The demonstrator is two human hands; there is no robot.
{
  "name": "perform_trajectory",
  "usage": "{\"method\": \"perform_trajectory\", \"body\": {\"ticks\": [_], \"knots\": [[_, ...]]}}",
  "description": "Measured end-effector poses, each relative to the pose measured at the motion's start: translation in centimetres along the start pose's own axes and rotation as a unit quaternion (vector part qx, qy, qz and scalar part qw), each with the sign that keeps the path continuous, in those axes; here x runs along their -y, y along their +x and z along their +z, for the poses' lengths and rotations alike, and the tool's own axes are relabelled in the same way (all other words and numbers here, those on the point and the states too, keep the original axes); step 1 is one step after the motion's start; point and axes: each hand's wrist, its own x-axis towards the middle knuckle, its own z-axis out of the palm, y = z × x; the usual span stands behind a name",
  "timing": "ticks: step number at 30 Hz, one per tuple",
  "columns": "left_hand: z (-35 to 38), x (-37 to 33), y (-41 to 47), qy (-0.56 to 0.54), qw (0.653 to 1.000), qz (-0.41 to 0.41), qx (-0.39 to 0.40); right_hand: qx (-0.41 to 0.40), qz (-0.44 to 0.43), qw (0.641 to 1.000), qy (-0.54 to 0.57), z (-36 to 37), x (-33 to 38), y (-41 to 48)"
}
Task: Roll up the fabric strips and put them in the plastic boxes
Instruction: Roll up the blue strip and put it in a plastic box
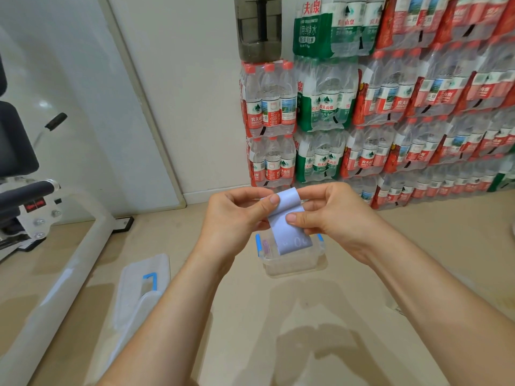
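A pale blue fabric strip [288,218] hangs in front of me, its top end curled over. My left hand [237,215] pinches the curled top on the left with thumb and fingers. My right hand [331,215] pinches the strip's right edge, thumb on its front. The strip's lower end dangles over a clear plastic box [292,263] with blue clips, standing open on the floor. A small purple roll [266,246] lies inside the box at its left side.
The box's clear lid [139,291] with a blue clip lies on the floor at the left, partly behind my left forearm. White exercise equipment [55,246] stands further left. Stacked packs of water bottles [376,107] line the wall behind.
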Motion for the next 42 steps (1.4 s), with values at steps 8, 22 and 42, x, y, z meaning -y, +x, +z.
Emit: {"method": "perform_trajectory", "body": {"ticks": [8, 22, 42], "knots": [[0.11, -0.15, -0.09, 0.026, 0.999, 0.047, 0.005, 0.027, -0.001, 0.999, 0.028, -0.03, -0.06, 0.05], [0.19, -0.07, -0.28, 0.03, 0.998, 0.014, 0.06, 0.01, -0.024, 0.993, 0.111, -0.37, 0.1, 0.07], [0.07, 0.15, -0.15, -0.014, 0.998, -0.027, 0.059, -0.011, 0.021, 0.998, 0.067, -0.47, -0.19, 0.18]]}}
